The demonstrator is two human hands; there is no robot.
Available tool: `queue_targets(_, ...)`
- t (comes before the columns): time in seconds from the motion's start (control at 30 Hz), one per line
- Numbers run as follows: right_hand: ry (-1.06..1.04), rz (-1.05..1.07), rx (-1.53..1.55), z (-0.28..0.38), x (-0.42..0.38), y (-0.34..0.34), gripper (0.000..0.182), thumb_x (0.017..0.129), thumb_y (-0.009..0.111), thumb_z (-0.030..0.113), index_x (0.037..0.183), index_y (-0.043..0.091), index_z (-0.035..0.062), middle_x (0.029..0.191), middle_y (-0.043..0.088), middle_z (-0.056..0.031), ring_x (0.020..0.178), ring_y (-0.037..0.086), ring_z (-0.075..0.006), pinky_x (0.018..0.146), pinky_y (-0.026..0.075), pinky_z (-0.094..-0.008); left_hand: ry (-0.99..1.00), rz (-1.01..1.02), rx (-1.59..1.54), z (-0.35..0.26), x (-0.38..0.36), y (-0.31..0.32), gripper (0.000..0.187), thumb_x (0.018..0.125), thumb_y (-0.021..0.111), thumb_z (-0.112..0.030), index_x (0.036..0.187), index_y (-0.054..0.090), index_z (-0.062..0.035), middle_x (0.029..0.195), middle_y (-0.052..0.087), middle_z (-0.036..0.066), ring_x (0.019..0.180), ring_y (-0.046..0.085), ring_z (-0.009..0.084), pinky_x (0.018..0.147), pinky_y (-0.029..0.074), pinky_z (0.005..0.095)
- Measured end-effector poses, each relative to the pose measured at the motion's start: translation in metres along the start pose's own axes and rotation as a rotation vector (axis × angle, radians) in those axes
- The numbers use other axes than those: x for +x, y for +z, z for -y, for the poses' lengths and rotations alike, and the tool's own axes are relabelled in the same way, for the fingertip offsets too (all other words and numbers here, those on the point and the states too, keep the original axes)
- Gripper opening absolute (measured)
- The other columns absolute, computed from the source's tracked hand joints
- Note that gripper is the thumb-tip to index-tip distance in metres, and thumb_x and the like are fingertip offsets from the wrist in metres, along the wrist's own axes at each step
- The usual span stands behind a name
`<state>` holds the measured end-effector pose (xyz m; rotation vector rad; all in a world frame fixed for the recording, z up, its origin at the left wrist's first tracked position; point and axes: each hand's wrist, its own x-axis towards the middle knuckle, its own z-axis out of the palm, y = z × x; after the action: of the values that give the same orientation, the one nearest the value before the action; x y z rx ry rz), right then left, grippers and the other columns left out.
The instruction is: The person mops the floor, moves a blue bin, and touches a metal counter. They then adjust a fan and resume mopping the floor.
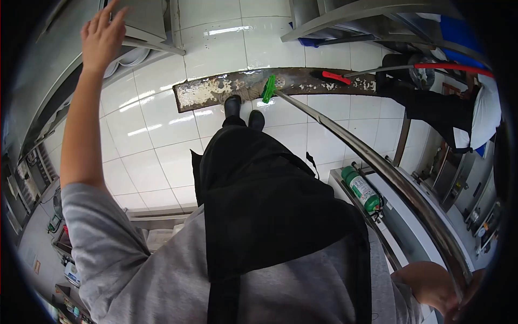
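Observation:
My left hand (101, 46) is raised at the upper left with its fingers apart, holding nothing, beside a steel counter (70, 32). At the lower right edge my right hand (458, 297) closes around the metal pole of a mop (372, 154); part of that hand is in dark shadow. The pole slants away across the floor to a green clamp (268, 89). From the clamp, grey-brown strands (245, 89) spread over a worn drain cover (208, 90). One of my black boots (232, 106) overlaps the strands, and the other (257, 120) stands on the tiles.
A person in dark trousers (431, 105) is at the right. A red-headed tool (335, 77) on a long pole lies across the drain cover. White shiny tiles (156, 116) surround it. A green cylinder (360, 188) sits by a steel-edged unit on the right.

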<state>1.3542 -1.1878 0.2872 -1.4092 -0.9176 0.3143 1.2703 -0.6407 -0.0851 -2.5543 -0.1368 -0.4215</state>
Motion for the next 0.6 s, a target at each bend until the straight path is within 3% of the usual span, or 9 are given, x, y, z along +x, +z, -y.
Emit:
queue_targets(0.07,0.173,0.225,0.097,-0.003,0.009,-0.003,0.026,0.094,0.051,0.022,0.075,0.033,0.0182,0.056,0.035,0.0062,0.052,0.037,-0.0082,0.058,0.034,-0.0279,0.05,0.052,-0.179,0.02,0.006,0.006,0.037,0.086,0.063,-0.02,0.122,0.055,-0.0182,0.132,0.053,-0.001,0.115,0.053,0.0221,0.094,0.044,0.0387)
queue_targets(0.1,0.168,0.201,0.078,-0.005,0.011,-0.001,0.025,0.093,0.05,0.021,0.074,0.034,0.0181,0.056,0.036,0.0064,0.052,0.037,-0.0077,0.058,0.033,-0.0268,0.125,0.058,-0.269,0.03,0.011,0.009,0.032,0.085,0.064,-0.019,0.116,0.058,-0.0149,0.125,0.057,0.001,0.113,0.053,0.0249,0.094,0.045,0.0365)
queue_targets(0.23,0.157,0.107,0.062,-0.005,0.015,-0.001,0.023,0.093,0.048,0.021,0.074,0.036,0.0179,0.055,0.036,0.007,0.051,0.037,-0.0068,0.057,0.035,-0.026,0.235,0.09,-0.337,0.044,0.015,0.012,0.026,0.084,0.064,-0.017,0.11,0.059,-0.0115,0.125,0.056,0.002,0.113,0.051,0.0271,0.095,0.044,0.0388)
queue_targets(0.4,0.057,-0.246,0.039,0.018,0.021,-0.037,0.044,0.072,0.058,0.04,0.04,0.038,0.0183,0.03,0.035,0.0048,0.02,0.027,-0.0062,0.045,0.026,-0.0152,0.213,0.064,-0.508,0.049,0.017,0.019,0.024,0.083,0.065,-0.016,0.106,0.06,-0.0111,0.127,0.055,0.003,0.116,0.049,0.0294,0.098,0.042,0.0388)
queue_targets(0.43,0.009,-0.406,-0.143,0.024,0.013,-0.035,0.033,0.073,0.056,0.032,0.045,0.044,0.0188,0.036,0.041,0.0059,0.025,0.031,-0.0052,0.045,0.028,-0.0172,0.186,0.055,-0.571,0.05,0.018,0.019,0.024,0.082,0.066,-0.016,0.105,0.061,-0.0109,0.128,0.055,0.004,0.117,0.049,0.0301,0.099,0.041,0.0386)
queue_targets(0.47,0.011,-0.405,-0.141,0.009,0.026,-0.027,0.033,0.073,0.056,0.032,0.045,0.044,0.0188,0.036,0.041,0.0059,0.025,0.031,-0.0052,0.045,0.028,-0.0172,0.185,0.058,-0.571,0.051,0.019,0.018,0.024,0.082,0.066,-0.016,0.105,0.061,-0.0109,0.128,0.055,0.004,0.117,0.049,0.0301,0.099,0.041,0.0386)
queue_targets(0.53,0.144,0.043,0.063,-0.028,0.058,-0.01,0.021,0.093,0.047,0.021,0.074,0.038,0.0178,0.054,0.036,0.0075,0.049,0.037,-0.0063,0.056,0.037,-0.0256,0.163,0.092,-0.619,0.05,0.02,0.016,0.025,0.08,0.068,-0.015,0.104,0.061,-0.0099,0.127,0.055,0.005,0.118,0.048,0.0307,0.101,0.04,0.0387)
queue_targets(0.6,0.126,0.029,0.068,-0.04,0.07,-0.011,0.021,0.093,0.046,0.021,0.074,0.038,0.0178,0.053,0.036,0.0077,0.048,0.037,-0.0061,0.055,0.037,-0.0256,0.162,0.107,-0.62,0.052,0.022,0.016,0.026,0.079,0.069,-0.014,0.103,0.061,-0.0094,0.127,0.055,0.006,0.119,0.048,0.031,0.101,0.04,0.0394)
